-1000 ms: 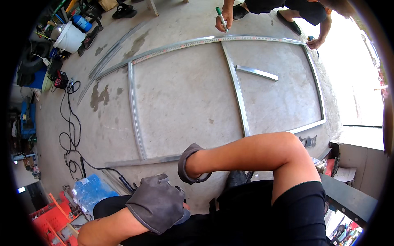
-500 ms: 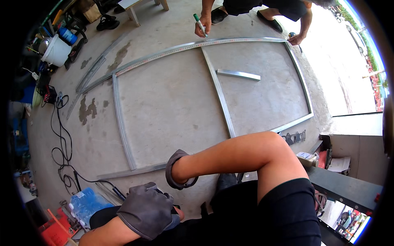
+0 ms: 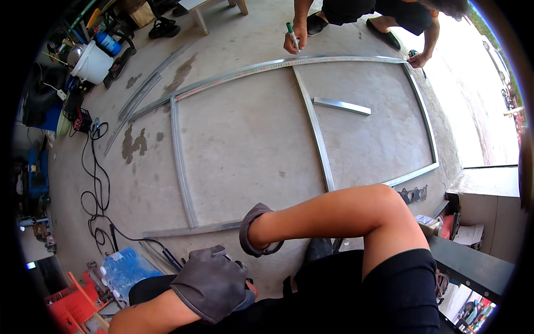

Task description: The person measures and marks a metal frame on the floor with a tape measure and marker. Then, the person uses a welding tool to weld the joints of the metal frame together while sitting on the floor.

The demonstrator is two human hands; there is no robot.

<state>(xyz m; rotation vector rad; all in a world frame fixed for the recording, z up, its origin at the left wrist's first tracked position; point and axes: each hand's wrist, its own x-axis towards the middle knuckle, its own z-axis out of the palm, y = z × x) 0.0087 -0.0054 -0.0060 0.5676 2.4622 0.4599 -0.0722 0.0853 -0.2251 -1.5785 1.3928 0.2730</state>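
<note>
My left hand, in a dark grey leather glove, rests low over my dark-clothed leg. Its fingers are curled closed, and what they hold, if anything, is hidden. A black cable handle lies just beyond it. My right forearm reaches left across the view; only the loose glove cuff of my right hand shows, its fingers hidden. Beyond my hands a frame of silver metal bars lies on the floor. Another person's hand holds a green-capped marker over a tape measure stretched along the far bar.
A short loose metal bar lies inside the frame. Loose black cable coils at left. Blue-tinted bottles and a red crate sit lower left; a white bucket stands upper left. A dark metal beam is at lower right.
The whole view has shifted, so everything sits farther right in the picture. My hands keep about the same pose, and the other person still holds the marker over the tape.
</note>
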